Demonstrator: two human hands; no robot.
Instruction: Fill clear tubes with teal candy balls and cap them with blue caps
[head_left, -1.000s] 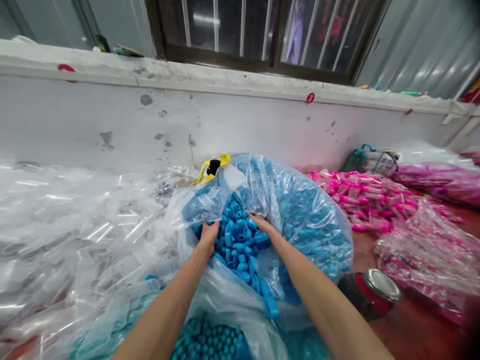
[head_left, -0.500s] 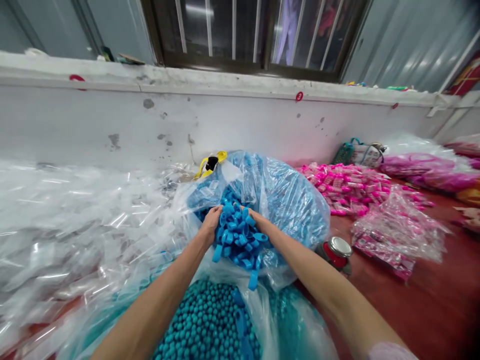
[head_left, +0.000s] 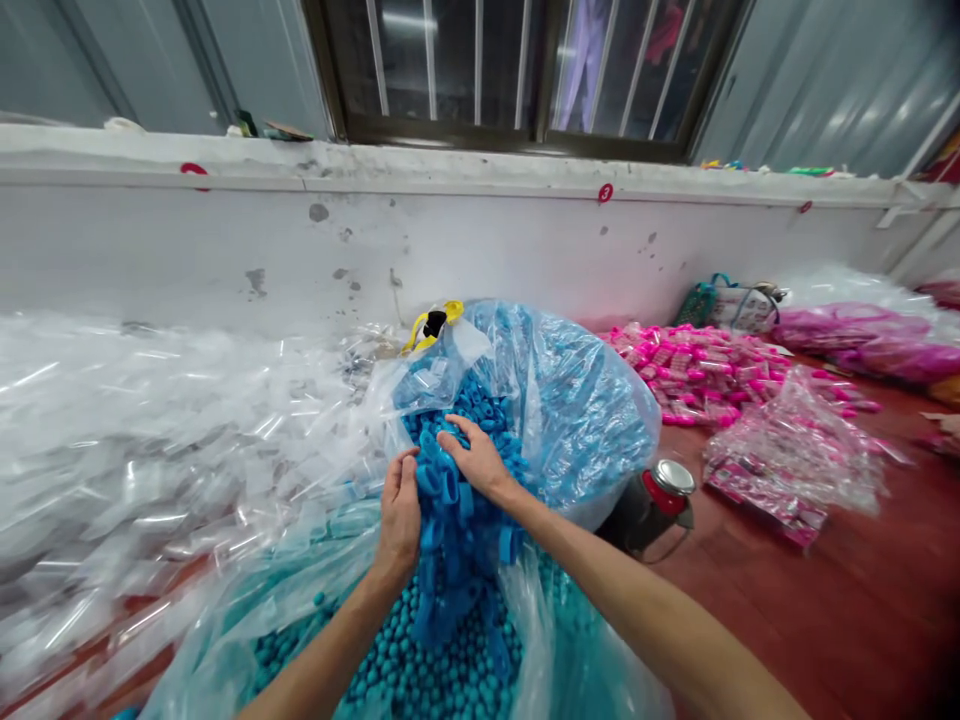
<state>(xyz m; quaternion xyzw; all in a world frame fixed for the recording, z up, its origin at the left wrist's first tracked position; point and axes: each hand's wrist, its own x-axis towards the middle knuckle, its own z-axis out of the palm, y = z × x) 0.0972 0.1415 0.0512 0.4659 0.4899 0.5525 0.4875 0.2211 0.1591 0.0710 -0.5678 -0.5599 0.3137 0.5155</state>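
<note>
Blue plastic pieces [head_left: 454,540] spill from the mouth of a clear bag [head_left: 585,400] down onto teal beads [head_left: 412,660] in a nearer bag. My left hand [head_left: 401,505] is at the left side of the stream of pieces, palm inward, its fingers extended and slightly curved, holding nothing. Over the top of the pieces lies my right hand [head_left: 478,455], with its fingers spread and touching them. The lower pieces are blurred by motion.
Clear plastic packets [head_left: 187,430] cover the left side. Right of the blue bag are a dark jug with a silver lid [head_left: 673,477], a pink pile [head_left: 705,365] and crumpled clear bags [head_left: 795,450]. A white wall [head_left: 487,240] stands behind.
The clump of blue pieces between my hands has dropped toward the teal beads. My hands have parted; the left moved down and left, and the right now lies over the pieces.
</note>
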